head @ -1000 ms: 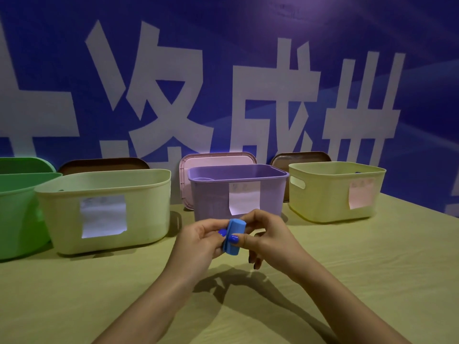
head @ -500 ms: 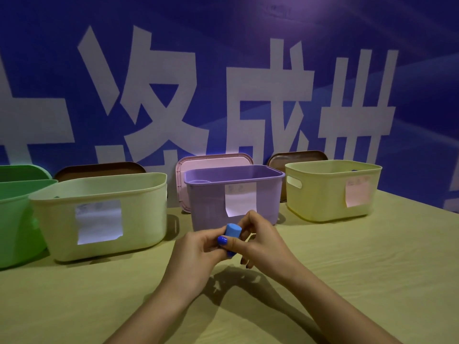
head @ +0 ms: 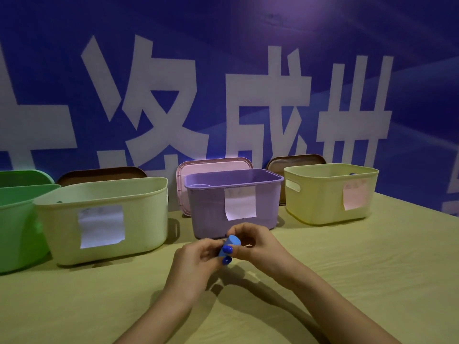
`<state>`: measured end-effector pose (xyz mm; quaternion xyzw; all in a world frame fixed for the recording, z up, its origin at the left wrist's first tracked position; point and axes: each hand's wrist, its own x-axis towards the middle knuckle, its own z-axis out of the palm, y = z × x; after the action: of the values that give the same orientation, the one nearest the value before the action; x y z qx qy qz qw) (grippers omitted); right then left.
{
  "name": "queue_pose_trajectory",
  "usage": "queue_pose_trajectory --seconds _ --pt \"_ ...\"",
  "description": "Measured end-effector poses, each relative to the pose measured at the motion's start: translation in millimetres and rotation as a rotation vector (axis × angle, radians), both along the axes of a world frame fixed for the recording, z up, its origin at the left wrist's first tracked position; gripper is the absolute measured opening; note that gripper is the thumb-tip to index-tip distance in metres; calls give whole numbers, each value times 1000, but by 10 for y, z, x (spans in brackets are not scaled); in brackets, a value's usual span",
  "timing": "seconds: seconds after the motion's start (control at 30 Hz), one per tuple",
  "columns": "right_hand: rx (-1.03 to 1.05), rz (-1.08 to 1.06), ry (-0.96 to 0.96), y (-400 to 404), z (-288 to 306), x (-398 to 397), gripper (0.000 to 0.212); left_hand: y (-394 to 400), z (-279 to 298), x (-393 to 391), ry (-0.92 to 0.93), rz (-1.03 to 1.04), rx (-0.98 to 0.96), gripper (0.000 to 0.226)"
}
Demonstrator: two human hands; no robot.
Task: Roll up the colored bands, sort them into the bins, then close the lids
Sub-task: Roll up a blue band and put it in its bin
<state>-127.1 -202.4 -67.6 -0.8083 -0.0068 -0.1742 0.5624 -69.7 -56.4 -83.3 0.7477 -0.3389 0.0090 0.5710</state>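
Two bare hands meeting above a pale wooden table (head: 347, 281), seen from above and behind. Left hand (head: 196, 264) and right hand (head: 258, 249) both pinching a small blue rolled band (head: 229, 244) between fingertips and thumbs, fingers curled around it. Blue polish on the nails. Roll held upright and slightly tilted, off the tabletop, just in front of the purple bin (head: 211, 209).

Four open bins in a row along the back of the table. From left: a green bin (head: 17, 227), partly cut off by the frame edge; a wide cream bin (head: 144, 214) with a white paper label (head: 101, 225) on its front; the purple bin in the middle with a white label (head: 240, 203); a yellow bin (head: 320, 199) with a pink label (head: 354, 196) and a handle slot in its side.

Lids propped upright behind the bins: a brown lid (head: 101, 173) behind the cream bin, a pink lid (head: 213, 163) behind the purple bin, another brown lid (head: 295, 161) behind the yellow bin. Contents of the bins mostly hidden by their walls.

Behind everything, a dark blue wall (head: 248, 33) printed with large white characters.
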Motion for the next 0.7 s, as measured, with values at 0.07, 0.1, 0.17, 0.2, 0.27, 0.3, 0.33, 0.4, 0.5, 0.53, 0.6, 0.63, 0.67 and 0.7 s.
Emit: queue_pose_trajectory --seconds 0.07,0.1,0.17,0.2,0.27,0.3,0.33,0.4,0.5,0.53,0.6,0.63,0.67,0.7 --pt "-52 9 -13 -9 13 2 9 6 8 -21 -10 -41 5 36" --pt "-72 6 -11 -19 18 -2 6 3 10 -35 -23 -67 16 37" --pt "-128 -15 -5 -27 15 -16 4 -5 14 -61 -51 -98 47 39" --pt "-156 -27 -9 -25 9 -19 6 -8 15 -67 -61 -106 55 40" --pt "-207 -54 -16 -9 -4 -22 9 -8 15 -74 -72 -118 57 40" --pt "-226 -64 -21 -3 -6 -19 10 -4 17 -78 -79 -115 57 42" --pt "-233 -67 -27 0 -2 -19 10 0 17 -80 -88 -110 56 43" --pt "-234 -54 -37 -3 10 -22 10 5 19 -82 -103 -103 53 45" --pt "-234 -41 -45 -7 16 -30 10 1 25 -86 -102 -100 52 45" --pt "-234 -40 -48 -4 17 -33 10 2 27 -83 -101 -101 49 45" --pt "-221 -38 -55 1 20 -34 9 6 32 -75 -107 -99 47 46" --pt "-204 -36 -61 1 19 -30 8 12 33 -72 -112 -95 47 46" --pt "-178 -34 -62 3 21 -29 7 17 34 -69 -116 -94 45 44" --pt "-141 -33 -61 5 22 -29 6 21 39 -68 -120 -94 44 42"
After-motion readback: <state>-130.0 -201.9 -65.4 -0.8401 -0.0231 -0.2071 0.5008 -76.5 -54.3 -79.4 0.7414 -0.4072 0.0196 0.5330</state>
